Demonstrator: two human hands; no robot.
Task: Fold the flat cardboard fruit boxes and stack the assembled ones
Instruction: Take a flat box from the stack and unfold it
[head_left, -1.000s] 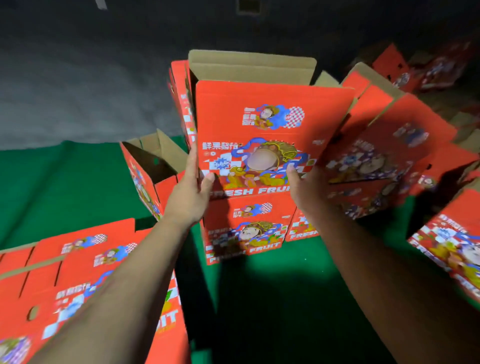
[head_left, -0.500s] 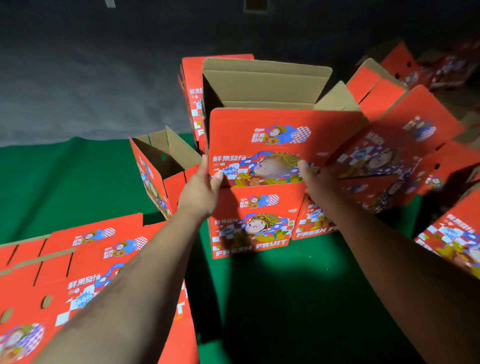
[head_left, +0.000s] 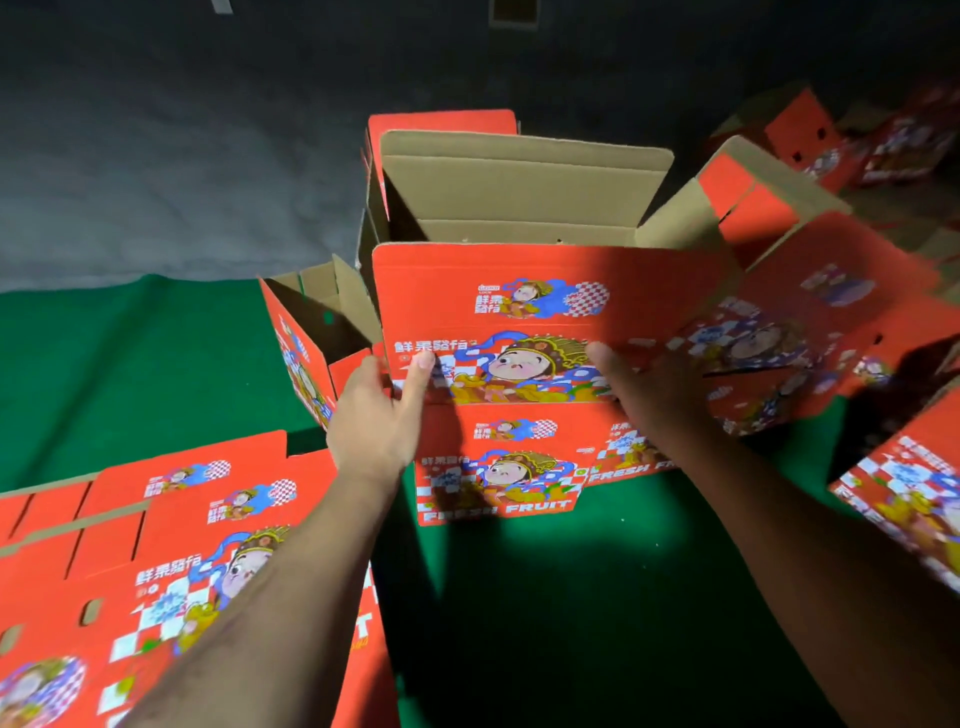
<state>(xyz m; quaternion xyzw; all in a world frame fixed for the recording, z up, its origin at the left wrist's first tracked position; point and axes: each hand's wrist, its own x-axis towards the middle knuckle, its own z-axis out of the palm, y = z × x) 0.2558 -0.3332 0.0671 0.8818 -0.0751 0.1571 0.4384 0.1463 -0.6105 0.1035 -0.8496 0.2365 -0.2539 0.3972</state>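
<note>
An assembled red fruit box (head_left: 540, 291) with its brown flaps up and its top open sits on another assembled red box (head_left: 498, 467) on the green floor. My left hand (head_left: 379, 415) holds the upper box's lower left corner, thumb across the printed front. At the lower right corner, my right hand (head_left: 654, 395) holds it the same way, its fingers hidden behind the side. A stack of flat red boxes (head_left: 156, 545) lies at the lower left under my left forearm.
An open assembled box (head_left: 306, 343) stands just left of the stack. More red boxes (head_left: 789, 322) lean and lie in a heap on the right and far right (head_left: 904, 499). Green floor covering (head_left: 597, 597) spreads in front; a dark wall rises behind.
The held box has sunk a little onto the lower box and its open top now faces me more. Both hands stayed at its lower corners.
</note>
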